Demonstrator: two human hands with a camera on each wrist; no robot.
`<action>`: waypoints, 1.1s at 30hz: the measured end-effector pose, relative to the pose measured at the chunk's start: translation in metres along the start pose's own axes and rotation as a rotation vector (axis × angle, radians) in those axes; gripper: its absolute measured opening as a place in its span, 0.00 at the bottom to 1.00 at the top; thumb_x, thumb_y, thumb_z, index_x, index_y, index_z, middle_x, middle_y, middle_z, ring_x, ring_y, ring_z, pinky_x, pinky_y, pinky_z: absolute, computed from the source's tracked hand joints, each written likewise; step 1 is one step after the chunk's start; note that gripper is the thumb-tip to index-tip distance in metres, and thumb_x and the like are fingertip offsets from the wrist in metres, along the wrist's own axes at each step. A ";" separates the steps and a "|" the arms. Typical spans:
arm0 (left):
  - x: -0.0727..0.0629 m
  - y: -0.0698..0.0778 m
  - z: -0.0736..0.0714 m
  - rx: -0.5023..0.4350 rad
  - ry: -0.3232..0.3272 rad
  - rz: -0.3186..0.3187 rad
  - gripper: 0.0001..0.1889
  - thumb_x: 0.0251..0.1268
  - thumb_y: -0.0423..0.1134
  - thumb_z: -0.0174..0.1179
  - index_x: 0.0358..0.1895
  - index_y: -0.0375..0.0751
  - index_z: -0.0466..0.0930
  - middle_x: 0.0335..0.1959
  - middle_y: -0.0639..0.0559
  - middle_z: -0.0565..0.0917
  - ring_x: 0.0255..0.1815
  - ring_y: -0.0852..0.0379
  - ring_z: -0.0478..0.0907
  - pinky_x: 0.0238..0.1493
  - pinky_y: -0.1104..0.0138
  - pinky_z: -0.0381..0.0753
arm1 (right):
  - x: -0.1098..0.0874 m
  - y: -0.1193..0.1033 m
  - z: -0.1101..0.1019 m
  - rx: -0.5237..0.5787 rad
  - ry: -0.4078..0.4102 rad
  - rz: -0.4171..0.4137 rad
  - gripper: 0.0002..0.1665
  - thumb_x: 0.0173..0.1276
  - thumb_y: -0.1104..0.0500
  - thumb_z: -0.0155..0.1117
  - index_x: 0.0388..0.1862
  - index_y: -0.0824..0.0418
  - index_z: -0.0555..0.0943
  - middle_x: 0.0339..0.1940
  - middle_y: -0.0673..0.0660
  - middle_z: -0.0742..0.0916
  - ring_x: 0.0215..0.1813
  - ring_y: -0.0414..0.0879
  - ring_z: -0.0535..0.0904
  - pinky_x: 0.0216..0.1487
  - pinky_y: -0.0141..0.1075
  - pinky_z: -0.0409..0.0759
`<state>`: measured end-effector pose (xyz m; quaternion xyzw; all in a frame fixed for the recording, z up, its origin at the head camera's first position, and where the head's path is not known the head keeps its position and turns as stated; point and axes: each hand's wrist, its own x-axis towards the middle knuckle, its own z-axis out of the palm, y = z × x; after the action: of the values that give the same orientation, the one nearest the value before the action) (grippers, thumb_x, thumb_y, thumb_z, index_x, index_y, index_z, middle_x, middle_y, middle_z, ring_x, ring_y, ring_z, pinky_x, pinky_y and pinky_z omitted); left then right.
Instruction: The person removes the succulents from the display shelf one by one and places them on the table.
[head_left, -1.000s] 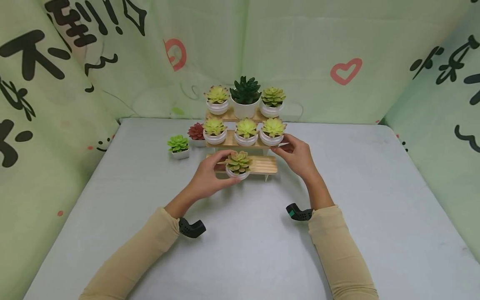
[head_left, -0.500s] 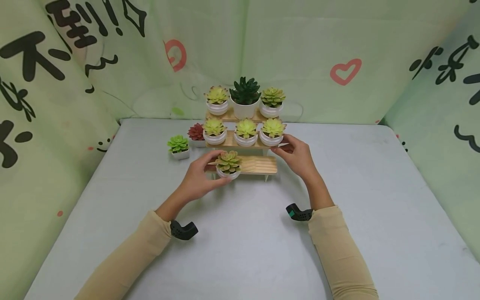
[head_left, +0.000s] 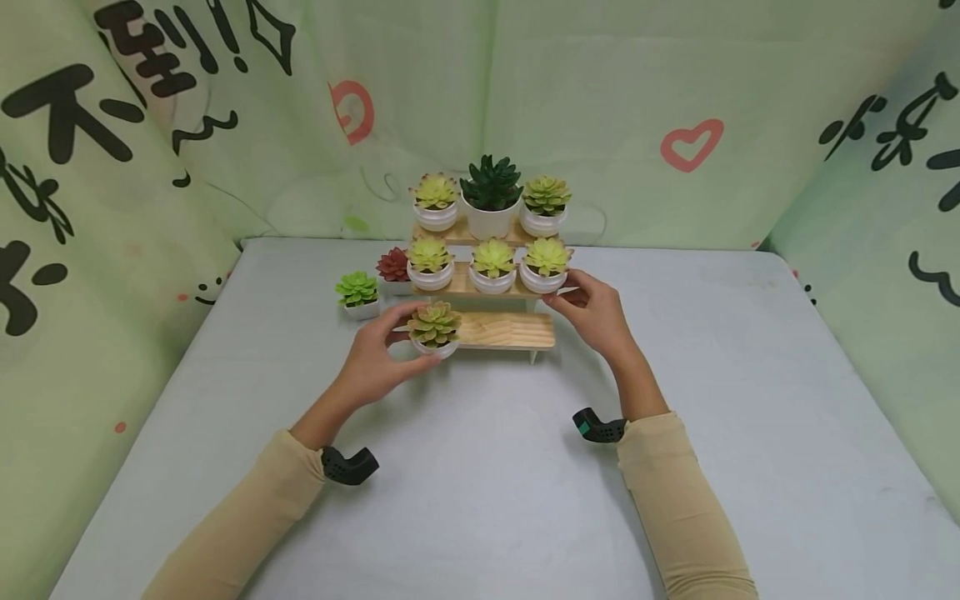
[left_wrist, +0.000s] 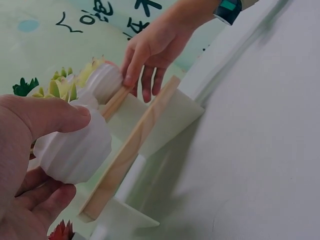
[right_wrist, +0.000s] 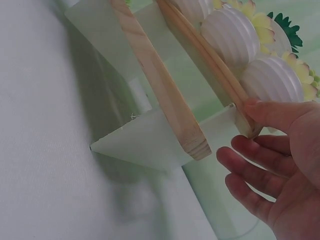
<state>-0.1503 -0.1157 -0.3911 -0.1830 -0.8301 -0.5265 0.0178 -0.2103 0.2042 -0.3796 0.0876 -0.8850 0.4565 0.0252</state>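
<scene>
My left hand point(head_left: 375, 354) holds a potted succulent with yellow-green leaves point(head_left: 435, 323), thumb and fingers around its ribbed white pot point(left_wrist: 75, 150). The pot is at the left end of the lowest tier of a three-tier wooden stand point(head_left: 510, 331); whether it touches the board I cannot tell. At the stand's other side, my right hand point(head_left: 596, 317) pinches the right end of the middle board point(right_wrist: 240, 107), thumb on top and a finger beneath. Beside that thumb sits the rightmost middle-tier succulent point(head_left: 546, 262).
The middle tier carries three yellow-green succulents; the top tier has two around a taller dark green one point(head_left: 491, 192). Left of the stand, on the white table point(head_left: 675, 350), stand a bright green succulent point(head_left: 357, 292) and a red one point(head_left: 393, 267). A printed green curtain point(head_left: 600, 100) hangs behind.
My left hand has moved left along the lowest tier with the potted succulent in its grasp, from near the middle to the left end. My right hand has stayed in place.
</scene>
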 end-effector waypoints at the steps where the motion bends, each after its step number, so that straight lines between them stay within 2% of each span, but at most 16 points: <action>1: 0.000 -0.001 -0.001 -0.001 0.002 -0.005 0.36 0.53 0.39 0.73 0.66 0.45 0.69 0.64 0.47 0.74 0.65 0.51 0.72 0.62 0.59 0.80 | 0.000 0.000 0.000 0.001 -0.002 0.003 0.27 0.68 0.53 0.64 0.63 0.60 0.74 0.52 0.63 0.83 0.51 0.55 0.83 0.53 0.49 0.84; 19: -0.008 -0.014 -0.014 -0.002 0.057 -0.025 0.37 0.53 0.36 0.73 0.67 0.42 0.67 0.65 0.46 0.72 0.65 0.49 0.71 0.62 0.57 0.80 | 0.001 0.001 0.000 0.008 -0.003 0.001 0.27 0.68 0.53 0.65 0.64 0.59 0.74 0.52 0.62 0.84 0.50 0.55 0.83 0.53 0.49 0.85; 33: -0.012 -0.015 -0.026 0.027 0.085 -0.063 0.37 0.53 0.36 0.73 0.68 0.42 0.66 0.65 0.45 0.72 0.66 0.47 0.70 0.62 0.54 0.79 | 0.001 0.001 0.000 0.020 -0.003 0.000 0.26 0.68 0.53 0.65 0.63 0.59 0.75 0.52 0.62 0.84 0.50 0.55 0.83 0.53 0.48 0.84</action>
<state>-0.1484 -0.1474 -0.3953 -0.1341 -0.8409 -0.5229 0.0387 -0.2114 0.2049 -0.3806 0.0883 -0.8805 0.4653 0.0231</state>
